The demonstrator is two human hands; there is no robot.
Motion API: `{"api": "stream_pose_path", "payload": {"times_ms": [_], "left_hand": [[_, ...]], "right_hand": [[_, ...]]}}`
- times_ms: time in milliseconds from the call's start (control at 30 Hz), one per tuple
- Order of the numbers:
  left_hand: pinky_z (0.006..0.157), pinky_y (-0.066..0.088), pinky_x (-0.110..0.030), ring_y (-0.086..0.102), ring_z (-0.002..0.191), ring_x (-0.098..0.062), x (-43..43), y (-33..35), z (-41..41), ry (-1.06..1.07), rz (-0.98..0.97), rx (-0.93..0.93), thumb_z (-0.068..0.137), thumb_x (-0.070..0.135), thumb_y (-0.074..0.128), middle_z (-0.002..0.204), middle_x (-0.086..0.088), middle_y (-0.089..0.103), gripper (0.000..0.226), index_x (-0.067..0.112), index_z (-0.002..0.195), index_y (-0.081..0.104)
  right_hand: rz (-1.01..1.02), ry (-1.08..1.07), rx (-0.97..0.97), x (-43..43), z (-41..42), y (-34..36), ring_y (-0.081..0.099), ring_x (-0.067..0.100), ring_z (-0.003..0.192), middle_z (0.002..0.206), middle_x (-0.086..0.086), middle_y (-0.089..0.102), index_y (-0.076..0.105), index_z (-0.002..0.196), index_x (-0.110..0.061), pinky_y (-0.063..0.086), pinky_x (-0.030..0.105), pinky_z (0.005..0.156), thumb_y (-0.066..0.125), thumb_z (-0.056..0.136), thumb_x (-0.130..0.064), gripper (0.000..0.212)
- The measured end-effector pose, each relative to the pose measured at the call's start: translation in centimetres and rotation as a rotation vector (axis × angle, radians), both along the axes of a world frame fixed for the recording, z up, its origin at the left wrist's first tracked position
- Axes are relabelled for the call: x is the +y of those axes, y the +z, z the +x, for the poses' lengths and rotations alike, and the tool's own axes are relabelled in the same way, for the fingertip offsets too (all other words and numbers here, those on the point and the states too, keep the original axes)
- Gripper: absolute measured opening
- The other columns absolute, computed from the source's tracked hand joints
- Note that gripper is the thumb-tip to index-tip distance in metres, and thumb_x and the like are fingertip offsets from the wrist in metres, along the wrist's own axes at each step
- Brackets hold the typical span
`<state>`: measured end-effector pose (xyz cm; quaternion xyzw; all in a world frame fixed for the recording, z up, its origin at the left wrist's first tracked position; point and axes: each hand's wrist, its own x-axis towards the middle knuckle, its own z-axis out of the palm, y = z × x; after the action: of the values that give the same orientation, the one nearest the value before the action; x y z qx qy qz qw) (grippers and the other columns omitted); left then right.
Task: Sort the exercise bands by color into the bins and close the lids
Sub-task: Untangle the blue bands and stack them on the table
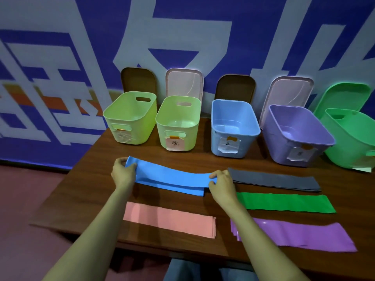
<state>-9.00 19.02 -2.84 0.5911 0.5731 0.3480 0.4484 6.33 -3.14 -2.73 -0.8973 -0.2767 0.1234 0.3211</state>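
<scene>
Surface (97,179) was dark brown wood grain. Bands were all plain: blue band (172,179), slate-grey band (274,180), bright green band (284,202), salmon-pink band (168,219), purple band (294,236). Bins were left lime bin (129,120), right lime bin (178,124), light blue bin (233,130), lilac bin (298,138), mint bin (349,142). Lids behind were left brown lid (139,80), left pink lid (184,82), right brown lid (235,86), right pink lid (288,92), mint lid (345,96). Wall (182,27) was deep blue with broad white strokes and an orange stripe (50,101).

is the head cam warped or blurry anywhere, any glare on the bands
Head view: the wide-angle bend leans the purple bin and green bin outward, and the right edge cuts off the green one; a small bright glare patch sits near the purple band's left end; a pale halo rims the green lid; the light is dim, yet the blue band reads sharp.
</scene>
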Motion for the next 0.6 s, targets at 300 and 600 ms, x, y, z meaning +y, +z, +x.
{"api": "stream_pose_path", "payload": {"times_ms": [300, 600], "left_hand": [[0.090, 0.043, -0.036, 0.055, 0.113, -0.031, 3.1, -1.2, -1.6, 0.016, 0.014, 0.121, 0.086, 0.008, 0.064, 0.121, -0.016, 0.059, 0.030, 0.003, 0.115, 0.058], [0.090, 0.045, -0.038, 0.055, 0.112, -0.031, 3.9, -2.7, -2.0, -0.024, 0.002, 0.190, 0.088, 0.010, 0.062, 0.121, -0.017, 0.059, 0.028, 0.003, 0.115, 0.057]], "right_hand": [[-0.063, 0.038, -0.040, 2.1, -1.5, -2.3, 0.057, 0.024, 0.101, 0.119, 0.003, 0.050, 0.060, 0.112, -0.016, 0.042, 0.027, 0.074, 0.041, 0.094, -0.008, 0.027], [-0.064, 0.012, 0.006, 2.6, -1.6, -4.2, 0.053, 0.017, 0.104, 0.111, 0.000, 0.054, 0.063, 0.103, -0.020, 0.050, 0.031, 0.083, 0.049, 0.093, -0.012, 0.019]]}}
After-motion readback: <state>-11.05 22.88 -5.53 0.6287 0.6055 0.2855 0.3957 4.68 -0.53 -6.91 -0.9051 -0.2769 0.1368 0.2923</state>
